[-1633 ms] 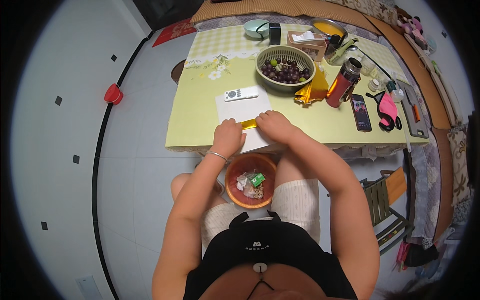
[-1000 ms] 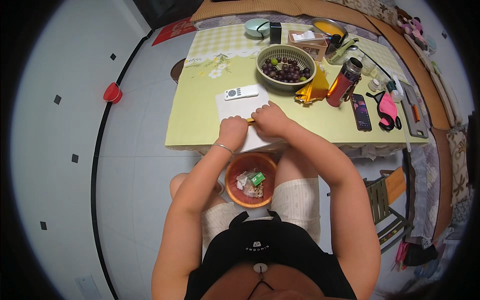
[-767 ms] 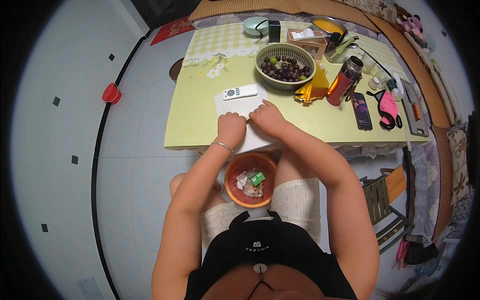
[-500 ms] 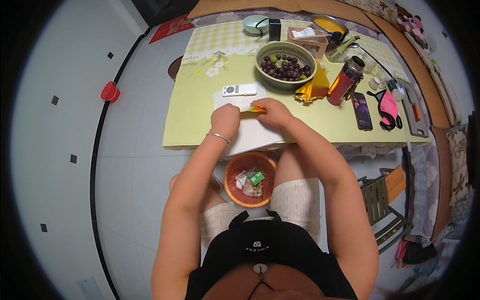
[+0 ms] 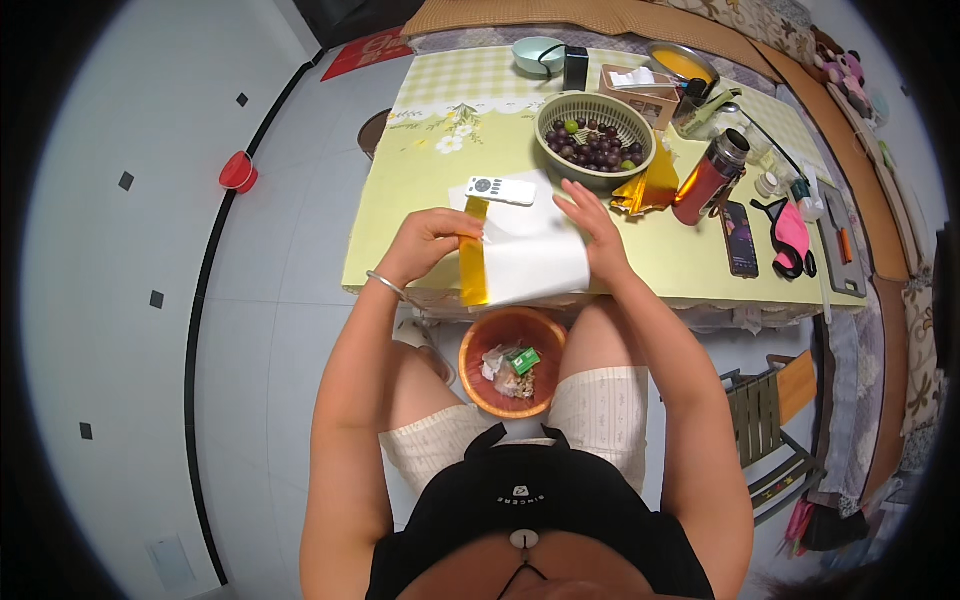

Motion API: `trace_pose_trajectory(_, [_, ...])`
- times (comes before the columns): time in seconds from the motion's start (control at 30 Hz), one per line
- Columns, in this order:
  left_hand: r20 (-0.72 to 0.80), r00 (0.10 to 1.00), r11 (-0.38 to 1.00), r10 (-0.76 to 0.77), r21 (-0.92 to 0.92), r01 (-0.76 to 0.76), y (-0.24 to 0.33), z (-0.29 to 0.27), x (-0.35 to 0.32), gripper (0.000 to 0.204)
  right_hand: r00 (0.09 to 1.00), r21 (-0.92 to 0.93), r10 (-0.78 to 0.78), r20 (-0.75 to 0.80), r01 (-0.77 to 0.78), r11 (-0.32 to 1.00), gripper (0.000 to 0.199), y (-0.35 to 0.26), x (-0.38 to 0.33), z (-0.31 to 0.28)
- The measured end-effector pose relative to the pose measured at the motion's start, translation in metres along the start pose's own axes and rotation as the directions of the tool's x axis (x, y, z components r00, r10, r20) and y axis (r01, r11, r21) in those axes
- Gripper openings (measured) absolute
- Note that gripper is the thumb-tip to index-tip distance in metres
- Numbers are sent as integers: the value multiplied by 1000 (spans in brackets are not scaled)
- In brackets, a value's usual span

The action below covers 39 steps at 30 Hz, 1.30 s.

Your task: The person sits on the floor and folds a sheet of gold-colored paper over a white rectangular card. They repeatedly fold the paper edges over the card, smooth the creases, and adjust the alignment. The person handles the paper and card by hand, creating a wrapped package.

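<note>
A sheet of gold paper (image 5: 474,272) with a white side lies at the near edge of the table, a strip of its gold face showing along the left. My left hand (image 5: 432,242) pinches this strip near its upper part, thumb and fingers pressed together. At the sheet's right edge is my right hand (image 5: 602,240), fingers stretched out and apart; its palm side appears to touch the paper. Under the sheet lies white paper (image 5: 545,203), partly covered. A white remote control (image 5: 501,190) rests on that, just beyond my hands.
A basket of grapes (image 5: 553,160) stands behind my right hand, beside folded gold paper (image 5: 648,190), a red thermos (image 5: 710,180) and a phone (image 5: 740,240). A pink and black item (image 5: 789,240) lies further right. Below the table edge sits a waste bin (image 5: 474,385) with litter.
The gold paper now lies spread wider, its white side and gold strip in view. My right hand has let go of the gold part, moved right and opened; my left hand has shifted slightly left.
</note>
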State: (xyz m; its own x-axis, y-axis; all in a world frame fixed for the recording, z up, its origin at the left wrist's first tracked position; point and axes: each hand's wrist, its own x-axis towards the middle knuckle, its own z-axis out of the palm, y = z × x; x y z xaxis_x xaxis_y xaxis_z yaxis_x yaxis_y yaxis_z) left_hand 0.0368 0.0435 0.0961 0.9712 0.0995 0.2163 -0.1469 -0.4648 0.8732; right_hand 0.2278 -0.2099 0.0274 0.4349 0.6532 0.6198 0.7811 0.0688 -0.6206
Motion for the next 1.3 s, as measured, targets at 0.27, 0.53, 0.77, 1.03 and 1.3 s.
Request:
trace_pose_trajectory(0.27, [26,1000,749,11,662,-26,-3,40,-5,35,927,-487,-284,244,370,791,34,-30,-44,-3])
trace_pose_trajectory(0.53, [-96,975,549,199,835,-29,18,158,-77,66,960,-616,-167,226,274,739,35,-79,-60,32])
trace_pose_trajectory(0.77, [-111,972,542,208,840,-20,-17,151,-94,41,932,-477,-173,319,316,820,42,-65,-68,33])
trace_pose_trajectory(1.03, [-120,946,564,300,823,-74,-16,142,-98,35,905,-401,-34,424,221,889,59,-54,-66,37])
trace_pose_trajectory(1.3, [-194,956,888,220,444,-115,-11,109,-102,21,901,-316,-139,411,284,905,36,-62,-52,20])
